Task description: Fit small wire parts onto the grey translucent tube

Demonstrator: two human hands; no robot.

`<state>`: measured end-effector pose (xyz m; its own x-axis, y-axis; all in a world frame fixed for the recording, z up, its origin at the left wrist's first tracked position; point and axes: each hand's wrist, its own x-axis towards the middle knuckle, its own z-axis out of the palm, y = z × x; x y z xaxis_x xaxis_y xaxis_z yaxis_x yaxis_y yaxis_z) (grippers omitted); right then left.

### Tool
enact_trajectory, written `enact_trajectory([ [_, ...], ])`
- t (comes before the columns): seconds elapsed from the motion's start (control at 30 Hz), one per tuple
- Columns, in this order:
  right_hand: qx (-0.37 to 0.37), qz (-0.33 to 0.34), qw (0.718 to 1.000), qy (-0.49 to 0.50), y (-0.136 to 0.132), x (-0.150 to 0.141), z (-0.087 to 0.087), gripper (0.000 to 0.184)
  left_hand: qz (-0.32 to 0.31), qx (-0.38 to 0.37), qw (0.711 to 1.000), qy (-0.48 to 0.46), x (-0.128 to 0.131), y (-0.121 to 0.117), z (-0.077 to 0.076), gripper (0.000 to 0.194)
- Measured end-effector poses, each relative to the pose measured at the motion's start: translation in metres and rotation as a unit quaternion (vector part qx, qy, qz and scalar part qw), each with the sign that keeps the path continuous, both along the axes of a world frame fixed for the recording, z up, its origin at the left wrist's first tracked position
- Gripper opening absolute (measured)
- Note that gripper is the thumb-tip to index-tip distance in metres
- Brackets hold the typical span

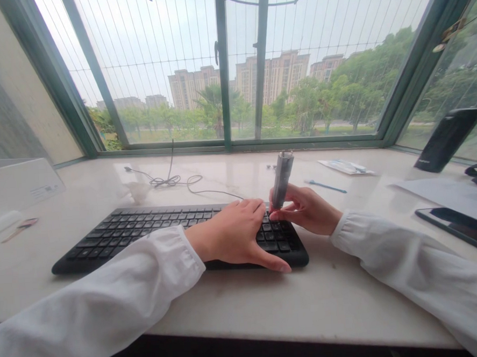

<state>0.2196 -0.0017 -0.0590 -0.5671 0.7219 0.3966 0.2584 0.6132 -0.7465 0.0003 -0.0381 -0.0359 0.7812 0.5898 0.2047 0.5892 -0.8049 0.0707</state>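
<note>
A black keyboard (138, 225) lies on the white sill-like counter. My left hand (235, 230) rests palm down over its right half, with the thumb stretched towards the front right corner. Those fingers lie flat on the keys and hold nothing. Above the number pad, my right hand (305, 209) pinches a grey cylindrical tool (282, 178) between thumb and fingers. The tool stands nearly upright, its lower end down at the keys; my fingers hide that end, so its exact kind cannot be made out.
Behind the keyboard lies a coiled cable (166, 180). To the right are a thin blue stick (325, 186), a plastic packet (346, 166), a phone (463, 229), white paper (453, 197) and a black upright object (448, 138). A white box (18, 184) sits left.
</note>
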Motion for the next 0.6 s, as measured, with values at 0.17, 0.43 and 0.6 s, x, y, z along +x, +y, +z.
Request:
enact_trajectory([
  [0.17,0.035,-0.011,0.999,0.016,-0.0017,-0.0033,-0.0004,0.025,0.0,0.004,1.0,0.001,-0.0005,0.0,-0.0005,0.1],
  [0.43,0.059,-0.026,0.998,-0.004,-0.0023,-0.0025,0.0001,0.025,0.002,0.002,1.0,0.009,-0.0006,0.0007,-0.001,0.104],
  [0.6,0.059,-0.02,0.998,-0.007,-0.0028,-0.002,0.0,0.024,0.004,0.003,1.0,0.006,-0.0002,0.0007,-0.0016,0.104],
])
